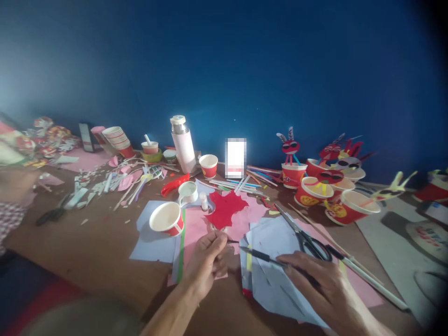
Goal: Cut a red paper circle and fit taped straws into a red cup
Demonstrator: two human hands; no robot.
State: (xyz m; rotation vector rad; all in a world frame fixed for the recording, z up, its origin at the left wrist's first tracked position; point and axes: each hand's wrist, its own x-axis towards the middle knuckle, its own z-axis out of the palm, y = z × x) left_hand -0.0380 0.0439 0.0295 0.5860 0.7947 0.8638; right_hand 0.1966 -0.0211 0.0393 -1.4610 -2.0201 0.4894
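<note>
My left hand (207,261) rests on pink paper (196,224) with its fingers curled, pinching the lower edge of a jagged red paper cut-out (225,208). My right hand (320,284) lies on a stack of pale blue sheets (276,242) and grips a thin black pen (261,255) whose tip points left toward the cut-out. Black-handled scissors (303,235) lie on the sheets just beyond my right hand. A red paper cup (167,218) lies tipped on its side left of the pink paper.
A white flask (183,143), a red cup (208,165), a white mug (187,192) and a red cutter (174,185) stand behind. Decorated red cups with paper faces (324,186) crowd the right. Paper scraps and straws (119,179) litter the left. A long stick (367,277) lies at the right.
</note>
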